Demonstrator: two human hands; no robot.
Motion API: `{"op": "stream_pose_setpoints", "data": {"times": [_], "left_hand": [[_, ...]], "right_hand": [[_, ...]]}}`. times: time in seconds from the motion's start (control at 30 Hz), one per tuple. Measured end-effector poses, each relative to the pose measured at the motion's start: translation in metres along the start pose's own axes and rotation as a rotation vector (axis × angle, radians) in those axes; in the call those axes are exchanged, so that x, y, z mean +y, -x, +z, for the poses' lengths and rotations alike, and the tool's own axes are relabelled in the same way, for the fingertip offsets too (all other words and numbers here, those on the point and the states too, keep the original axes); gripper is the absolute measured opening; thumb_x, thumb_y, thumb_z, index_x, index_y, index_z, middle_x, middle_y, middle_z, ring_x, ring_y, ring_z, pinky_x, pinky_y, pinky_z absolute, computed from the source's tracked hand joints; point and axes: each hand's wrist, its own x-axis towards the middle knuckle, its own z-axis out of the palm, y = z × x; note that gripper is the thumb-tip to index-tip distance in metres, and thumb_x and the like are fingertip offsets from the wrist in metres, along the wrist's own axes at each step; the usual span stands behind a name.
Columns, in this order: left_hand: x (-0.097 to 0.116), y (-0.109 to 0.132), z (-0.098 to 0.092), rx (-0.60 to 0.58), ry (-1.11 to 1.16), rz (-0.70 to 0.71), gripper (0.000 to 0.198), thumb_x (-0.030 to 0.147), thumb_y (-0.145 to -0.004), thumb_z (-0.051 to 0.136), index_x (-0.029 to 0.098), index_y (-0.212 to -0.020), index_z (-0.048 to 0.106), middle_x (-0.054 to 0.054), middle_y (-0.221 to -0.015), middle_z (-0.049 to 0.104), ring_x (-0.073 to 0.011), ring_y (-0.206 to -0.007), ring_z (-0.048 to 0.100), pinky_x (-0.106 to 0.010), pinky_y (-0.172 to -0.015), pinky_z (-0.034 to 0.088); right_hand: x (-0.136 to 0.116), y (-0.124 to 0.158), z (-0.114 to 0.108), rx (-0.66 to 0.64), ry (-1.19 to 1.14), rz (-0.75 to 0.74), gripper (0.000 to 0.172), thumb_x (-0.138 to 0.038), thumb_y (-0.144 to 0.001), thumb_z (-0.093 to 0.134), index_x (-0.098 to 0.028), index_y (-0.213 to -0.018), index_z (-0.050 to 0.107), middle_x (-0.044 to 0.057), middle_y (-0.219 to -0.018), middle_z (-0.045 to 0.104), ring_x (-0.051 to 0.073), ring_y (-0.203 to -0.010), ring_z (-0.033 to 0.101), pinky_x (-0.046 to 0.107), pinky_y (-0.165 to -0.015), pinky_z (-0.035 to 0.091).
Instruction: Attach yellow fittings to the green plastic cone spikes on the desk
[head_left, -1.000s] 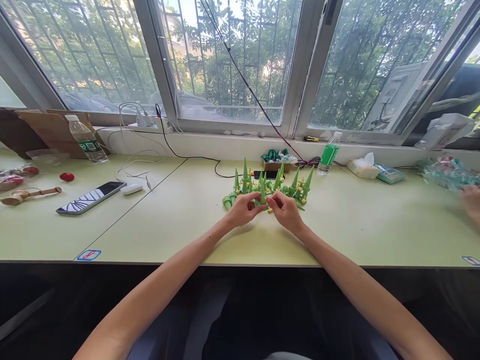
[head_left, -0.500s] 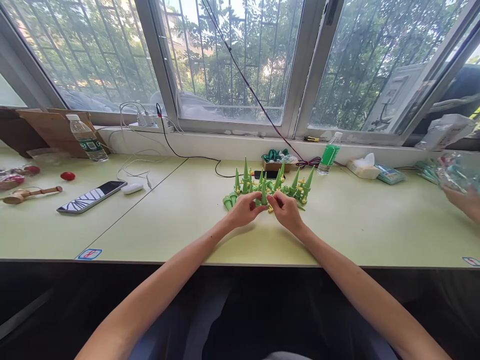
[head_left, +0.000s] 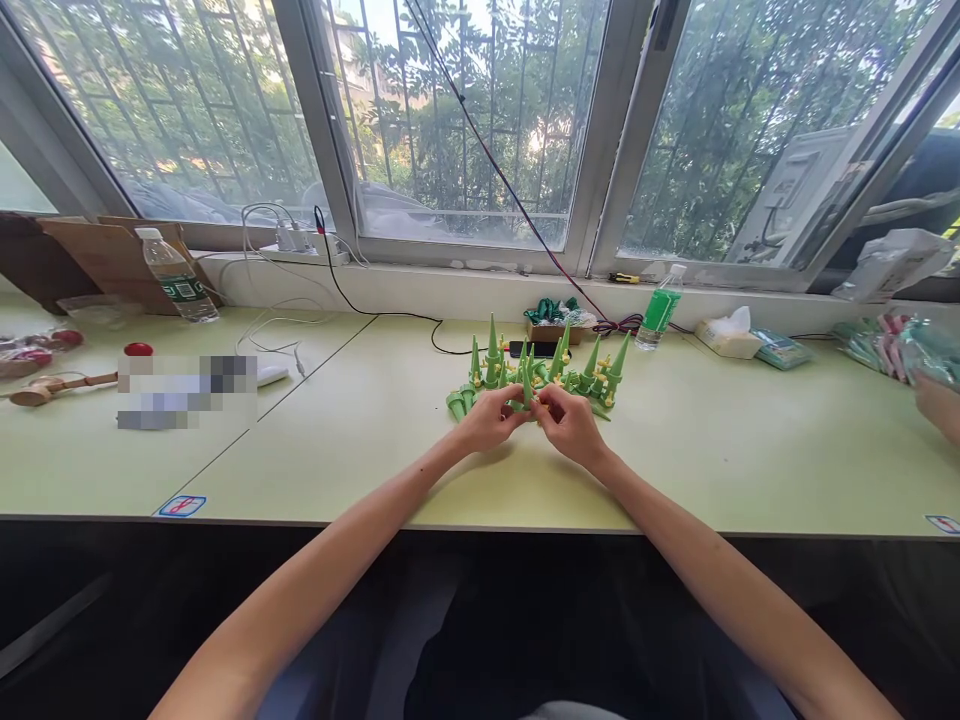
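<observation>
Both hands have drawn slightly closer: my left hand (head_left: 489, 420) and right hand (head_left: 571, 425) pinch one green cone (head_left: 526, 383) between their fingertips, upright, tip skyward, equally near each, just near of the cone pile (head_left: 600, 377) on the table (head_left: 750, 450)

At ten o'clock in your view a clear water bottle (head_left: 176, 283) stood before a cardboard box (head_left: 90, 255), while a red ball (head_left: 138, 349), a wooden toy (head_left: 52, 388) and a white mouse (head_left: 271, 374) lay on the table (head_left: 750, 450) toward nine. A black cable (head_left: 390, 315) ran from the power strip (head_left: 300, 243) on the sill at eleven down onto the table, and at one o'clock a green bottle (head_left: 658, 308) stood upright just left of a tissue pack (head_left: 726, 336) and a teal packet (head_left: 780, 350). At three, a co-worker's hand (head_left: 941, 405) showed at the edge, close by some plastic bags (head_left: 900, 345).
</observation>
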Motion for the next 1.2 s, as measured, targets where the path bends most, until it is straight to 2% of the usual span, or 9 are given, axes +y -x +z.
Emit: {"op": "stream_pose_setpoints", "data": {"times": [0.1, 0.33, 0.5, 0.7, 1.2], "left_hand": [[0.0009, 0.0000, -0.0004, -0.013, 0.001, -0.001, 0.016, 0.031, -0.087, 0.056, 0.016, -0.082, 0.053, 0.002, -0.071, 0.055, -0.0054, -0.049, 0.039, -0.020, -0.048, 0.035], [0.0039, 0.0003, -0.0012, -0.036, 0.015, 0.000, 0.018, 0.033, -0.087, 0.056, 0.016, -0.083, 0.054, 0.001, -0.075, 0.058, -0.0058, -0.051, 0.045, -0.021, -0.051, 0.039], [0.0023, 0.0002, -0.0012, -0.032, -0.019, 0.000, 0.017, 0.032, -0.088, 0.055, 0.015, -0.084, 0.056, 0.002, -0.070, 0.055, -0.0064, -0.052, 0.043, -0.020, -0.051, 0.039], [0.0024, 0.0005, -0.0013, -0.045, -0.009, 0.009, 0.019, 0.032, -0.087, 0.055, 0.014, -0.091, 0.060, 0.000, -0.075, 0.059, -0.0070, -0.054, 0.044, -0.021, -0.052, 0.040], [0.0027, 0.0010, -0.0009, -0.051, -0.007, 0.014, 0.020, 0.030, -0.089, 0.053, 0.014, -0.094, 0.063, -0.001, -0.076, 0.060, -0.0079, -0.056, 0.044, -0.021, -0.053, 0.041]], "right_hand": [[-0.0012, 0.0003, 0.0000, -0.006, 0.023, -0.024, 0.026, -0.037, -0.090, 0.053, -0.021, -0.071, 0.047, -0.004, -0.058, 0.046, 0.010, -0.051, 0.037, 0.025, -0.050, 0.030], [-0.0004, 0.0003, 0.0009, -0.005, 0.053, -0.070, 0.026, -0.032, -0.090, 0.053, -0.021, -0.069, 0.045, -0.005, -0.057, 0.039, 0.010, -0.051, 0.031, 0.025, -0.051, 0.028], [0.0008, 0.0008, 0.0013, -0.016, 0.058, -0.073, 0.027, -0.034, -0.091, 0.052, -0.020, -0.068, 0.045, -0.005, -0.058, 0.040, 0.010, -0.052, 0.032, 0.025, -0.051, 0.028], [0.0013, 0.0018, 0.0016, -0.029, 0.065, -0.086, 0.029, -0.036, -0.092, 0.052, -0.020, -0.069, 0.045, -0.005, -0.058, 0.040, 0.010, -0.052, 0.031, 0.025, -0.052, 0.028], [0.0023, 0.0025, 0.0024, -0.041, 0.070, -0.104, 0.028, -0.035, -0.093, 0.050, -0.021, -0.069, 0.046, -0.004, -0.058, 0.041, 0.010, -0.052, 0.031, 0.025, -0.052, 0.028]]}}
